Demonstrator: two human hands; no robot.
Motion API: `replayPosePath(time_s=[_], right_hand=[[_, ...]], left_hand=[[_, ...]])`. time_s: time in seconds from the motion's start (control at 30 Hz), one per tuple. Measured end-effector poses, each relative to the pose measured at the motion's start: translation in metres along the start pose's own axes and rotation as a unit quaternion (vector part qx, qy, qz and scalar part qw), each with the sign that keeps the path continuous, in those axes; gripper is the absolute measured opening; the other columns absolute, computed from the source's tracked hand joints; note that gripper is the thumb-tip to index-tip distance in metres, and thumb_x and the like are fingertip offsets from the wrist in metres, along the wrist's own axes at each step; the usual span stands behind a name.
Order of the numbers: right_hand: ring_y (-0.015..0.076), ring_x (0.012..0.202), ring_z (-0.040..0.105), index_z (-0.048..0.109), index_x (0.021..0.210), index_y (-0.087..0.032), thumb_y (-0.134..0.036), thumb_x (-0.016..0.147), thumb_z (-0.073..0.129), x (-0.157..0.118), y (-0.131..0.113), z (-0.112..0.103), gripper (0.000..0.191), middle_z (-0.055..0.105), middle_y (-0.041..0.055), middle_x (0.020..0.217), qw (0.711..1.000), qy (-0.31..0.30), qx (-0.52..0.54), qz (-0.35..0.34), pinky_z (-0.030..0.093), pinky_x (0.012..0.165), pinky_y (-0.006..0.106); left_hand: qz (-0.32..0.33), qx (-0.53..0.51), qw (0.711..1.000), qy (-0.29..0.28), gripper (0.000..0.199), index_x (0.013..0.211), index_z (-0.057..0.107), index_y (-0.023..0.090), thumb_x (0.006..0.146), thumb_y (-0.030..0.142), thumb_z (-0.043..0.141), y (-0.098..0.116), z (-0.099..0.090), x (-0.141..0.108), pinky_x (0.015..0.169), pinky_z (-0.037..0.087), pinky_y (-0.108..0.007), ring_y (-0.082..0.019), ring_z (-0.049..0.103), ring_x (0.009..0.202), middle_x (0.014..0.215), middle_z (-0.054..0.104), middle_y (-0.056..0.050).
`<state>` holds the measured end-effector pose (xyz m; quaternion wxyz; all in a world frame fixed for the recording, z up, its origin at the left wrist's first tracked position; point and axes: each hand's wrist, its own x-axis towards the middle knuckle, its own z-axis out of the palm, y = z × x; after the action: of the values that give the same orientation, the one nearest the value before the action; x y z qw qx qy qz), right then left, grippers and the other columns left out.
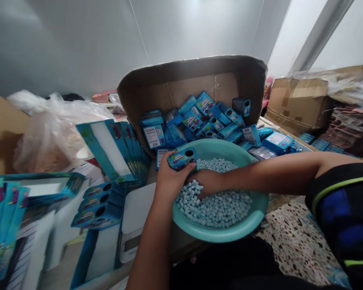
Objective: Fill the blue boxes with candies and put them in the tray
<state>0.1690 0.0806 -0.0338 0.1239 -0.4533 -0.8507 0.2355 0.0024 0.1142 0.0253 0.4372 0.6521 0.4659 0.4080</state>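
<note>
My left hand (173, 174) is closed around a small blue candy box (182, 158), holding it over the near left rim of a teal basin (220, 235). Pale blue candies (220, 209) fill the bottom of this basin. Just below the box, my right hand (208, 182) is sunk among the candies, and several lie heaped against its fingers. Its fingertips are hidden, so how far they are closed does not show.
Behind the basin, a tipped carton (196, 66) holds many blue boxes (192, 121). A white scale (136, 217) stands left of the basin, beside small boxes in a row (98, 203) and display trays (104, 151). Taped cardboard boxes (299, 96) stand at right.
</note>
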Motion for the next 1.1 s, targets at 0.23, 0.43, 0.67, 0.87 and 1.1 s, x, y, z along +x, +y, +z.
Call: replayPosePath(time_s=[0.23,0.43,0.67,0.87,1.1], right_hand=[[0.0285,0.093,0.074,0.077,0.101,-0.021,-0.022,0.071,0.081,-0.003,-0.006,-0.031,0.03,0.081,0.0046,0.099,0.999,-0.023,0.041,0.024,0.054,0.084,0.033],[0.0217,0.084,0.07,0.072,0.095,-0.02,-0.028,0.074,0.079,-0.035,-0.013,-0.059,0.023,0.075,0.0025,0.092,0.981,0.043,0.188,0.031,0.056,0.076,0.03],[0.013,0.049,0.053,0.057,0.089,-0.023,-0.029,0.072,0.078,-0.029,-0.038,-0.087,0.028,0.06,-0.0053,0.064,0.834,0.18,0.521,0.004,0.043,0.042,0.023],[0.0117,0.045,0.046,0.051,0.087,-0.026,-0.031,0.07,0.077,0.011,-0.048,-0.095,0.032,0.053,-0.0086,0.059,0.763,0.281,0.582,-0.022,0.034,0.038,0.022],[0.0155,0.058,0.052,0.051,0.094,-0.026,-0.036,0.078,0.076,0.021,-0.031,-0.073,0.031,0.052,-0.0042,0.069,0.712,0.369,0.596,0.028,0.04,0.052,0.029]], left_hand=[[0.02,0.004,0.999,0.03,0.061,0.119,0.061,0.02,0.069,0.033,0.094,-0.005,-0.002,-0.002,0.091,0.059,-0.037,-0.026,0.075,0.094,0.101,0.075,-0.004],[0.019,0.116,0.993,0.018,0.057,0.127,0.059,0.02,0.079,0.027,0.089,-0.005,-0.003,-0.002,0.096,0.056,-0.04,-0.031,0.072,0.112,0.119,0.073,-0.01],[0.014,0.163,0.984,-0.067,0.05,0.122,0.061,0.021,0.08,0.03,0.087,-0.008,-0.003,-0.003,0.09,0.055,-0.041,-0.033,0.071,0.109,0.114,0.074,-0.01],[0.042,0.134,0.987,-0.081,0.051,0.115,0.065,0.024,0.072,0.031,0.091,-0.01,-0.008,-0.006,0.082,0.055,-0.038,-0.031,0.073,0.1,0.104,0.075,-0.006],[0.015,0.15,0.984,-0.096,0.051,0.113,0.066,0.024,0.07,0.032,0.092,0.001,-0.01,-0.01,0.077,0.054,-0.036,-0.031,0.073,0.095,0.099,0.075,-0.004]])
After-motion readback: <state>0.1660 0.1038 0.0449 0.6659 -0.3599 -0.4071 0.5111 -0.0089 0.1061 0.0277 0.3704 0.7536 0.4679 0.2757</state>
